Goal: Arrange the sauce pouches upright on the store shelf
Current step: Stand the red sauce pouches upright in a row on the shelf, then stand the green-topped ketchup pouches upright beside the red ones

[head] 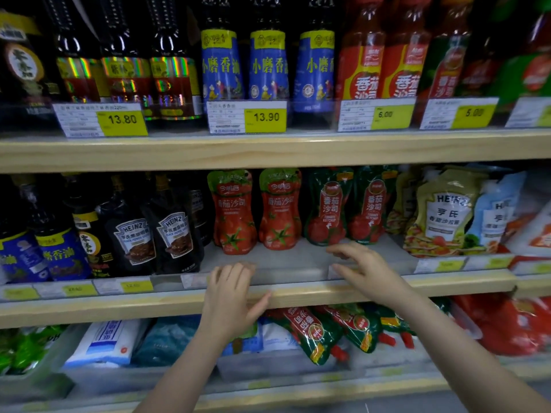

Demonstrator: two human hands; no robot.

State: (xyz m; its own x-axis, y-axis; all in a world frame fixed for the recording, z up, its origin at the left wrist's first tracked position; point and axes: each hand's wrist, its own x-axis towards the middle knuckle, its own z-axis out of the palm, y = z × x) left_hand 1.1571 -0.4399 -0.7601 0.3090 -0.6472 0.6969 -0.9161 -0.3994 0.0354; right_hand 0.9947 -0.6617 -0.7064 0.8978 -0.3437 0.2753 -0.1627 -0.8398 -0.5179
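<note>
red pouches upright, spouts up | left hand, right hand: fingers spread, empty

2 red tomato-print pouches beside 2 green-and-red pouches.

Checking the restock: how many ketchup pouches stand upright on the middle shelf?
4 in one row: two red pouches at centre, two green pouches to their right. More may hide behind.

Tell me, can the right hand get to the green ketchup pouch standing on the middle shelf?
Probably yes. The right hand is empty and open just in front of the green ketchup pouch, with only bare shelf between them.
</note>
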